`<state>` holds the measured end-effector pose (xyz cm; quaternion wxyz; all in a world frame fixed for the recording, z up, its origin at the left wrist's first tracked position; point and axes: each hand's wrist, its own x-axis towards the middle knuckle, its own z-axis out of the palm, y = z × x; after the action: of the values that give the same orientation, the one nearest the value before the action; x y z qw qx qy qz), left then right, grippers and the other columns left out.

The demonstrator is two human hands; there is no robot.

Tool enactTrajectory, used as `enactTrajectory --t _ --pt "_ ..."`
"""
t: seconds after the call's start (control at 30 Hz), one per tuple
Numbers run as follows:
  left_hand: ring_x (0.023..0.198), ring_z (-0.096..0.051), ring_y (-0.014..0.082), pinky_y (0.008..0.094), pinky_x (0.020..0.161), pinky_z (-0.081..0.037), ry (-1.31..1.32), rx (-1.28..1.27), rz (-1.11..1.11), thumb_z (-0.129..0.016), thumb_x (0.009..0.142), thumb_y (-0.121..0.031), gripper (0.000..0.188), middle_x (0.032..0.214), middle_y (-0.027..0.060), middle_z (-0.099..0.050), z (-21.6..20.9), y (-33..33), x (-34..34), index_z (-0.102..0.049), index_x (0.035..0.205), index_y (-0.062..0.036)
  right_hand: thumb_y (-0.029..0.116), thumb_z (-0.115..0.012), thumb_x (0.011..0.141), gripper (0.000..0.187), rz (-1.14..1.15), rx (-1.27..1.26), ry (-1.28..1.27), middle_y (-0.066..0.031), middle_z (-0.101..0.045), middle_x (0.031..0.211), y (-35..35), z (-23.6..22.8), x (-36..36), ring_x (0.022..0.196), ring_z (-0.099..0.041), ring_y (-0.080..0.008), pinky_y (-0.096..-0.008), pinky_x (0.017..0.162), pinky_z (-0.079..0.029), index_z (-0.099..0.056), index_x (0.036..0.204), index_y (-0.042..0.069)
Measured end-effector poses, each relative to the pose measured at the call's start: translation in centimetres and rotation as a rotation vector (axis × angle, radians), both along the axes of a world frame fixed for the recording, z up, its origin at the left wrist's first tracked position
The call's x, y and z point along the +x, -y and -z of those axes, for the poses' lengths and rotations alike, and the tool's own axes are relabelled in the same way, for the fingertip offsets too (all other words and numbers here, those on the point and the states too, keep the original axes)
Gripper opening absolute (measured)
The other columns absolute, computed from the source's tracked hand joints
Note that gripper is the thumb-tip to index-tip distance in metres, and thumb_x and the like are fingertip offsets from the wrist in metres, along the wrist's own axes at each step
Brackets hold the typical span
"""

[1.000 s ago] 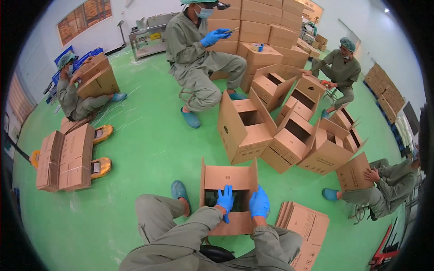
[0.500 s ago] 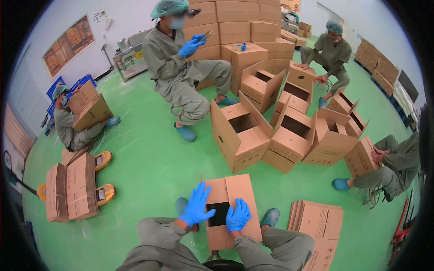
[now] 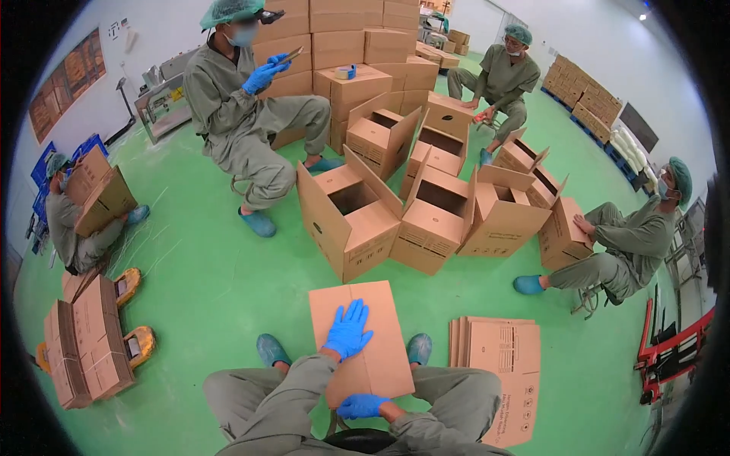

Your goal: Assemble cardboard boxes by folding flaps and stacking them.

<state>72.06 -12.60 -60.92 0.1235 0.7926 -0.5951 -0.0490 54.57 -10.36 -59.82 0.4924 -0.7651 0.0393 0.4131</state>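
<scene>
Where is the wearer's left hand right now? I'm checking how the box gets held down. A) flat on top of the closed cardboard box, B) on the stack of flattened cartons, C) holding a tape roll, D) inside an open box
A: the left hand, in a blue glove, lies spread flat on the closed cardboard box, while the right hand grips its near edge.

Matt brown cardboard box [image 3: 365,342]; glossy green floor [image 3: 213,289].

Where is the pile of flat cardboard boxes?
In the head view, the stack of flat cardboard lies on the green floor at the person's right, beside their right knee and near the box under their hands.
</scene>
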Motion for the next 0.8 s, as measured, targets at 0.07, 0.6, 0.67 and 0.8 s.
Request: enactTrajectory --t 0.07,0.6,0.67,0.8 --pt "0.14 -0.021 0.0331 0.0523 0.113 -0.017 0.008 -0.002 0.037 -0.047 0.089 -0.05 0.074 0.149 0.0196 -0.027 -1.4 2.0 -0.3 -0.033 0.141 0.0013 0.036 -0.05 0.09 0.037 0.039 -0.051 0.079 -0.0134 -0.065 0.11 0.4 1.4 1.0 0.103 -0.06 -0.0279 -0.0373 0.091 -0.044 -0.066 0.109 0.009" --pt "0.128 -0.043 0.0334 0.0394 0.108 -0.032 -0.775 -0.463 0.01 -0.048 0.095 -0.022 0.044 0.136 0.0211 -0.047 -10.5 -8.0 -5.5 -0.045 0.133 0.0007 0.035 -0.058 0.079 0.072 0.491 -1.228 0.381 -0.0164 -0.022 0.152 21.5 -1.6 6.6 0.138 -0.024 -0.0379 -0.0662 0.102 -0.026 -0.033 0.142 0.012" --pt "0.125 -0.047 0.031 0.0377 0.107 -0.034 -0.865 -0.4 -0.135 -0.045 0.097 -0.022 0.042 0.132 0.0206 -0.051 -8.3 -9.4 -5.8 -0.048 0.131 0.0019 0.034 -0.056 0.079 0.054 0.842 -1.261 0.344 -0.0216 -0.042 0.138 29.3 -0.5 0.4 0.121 -0.045 -0.0412 -0.0531 0.093 -0.043 -0.05 0.126 0.009" --pt "0.121 -0.051 0.0296 0.0361 0.104 -0.037 -0.888 -0.165 -0.433 -0.046 0.097 -0.029 0.045 0.128 0.0209 -0.055 -1.9 -14.3 -2.6 -0.051 0.127 0.0036 0.036 -0.048 0.085 0.046 0.813 -0.895 0.259 -0.0209 -0.06 0.117 36.3 -3.3 -5.8 0.108 -0.057 -0.039 -0.0455 0.093 -0.045 -0.06 0.115 0.002"
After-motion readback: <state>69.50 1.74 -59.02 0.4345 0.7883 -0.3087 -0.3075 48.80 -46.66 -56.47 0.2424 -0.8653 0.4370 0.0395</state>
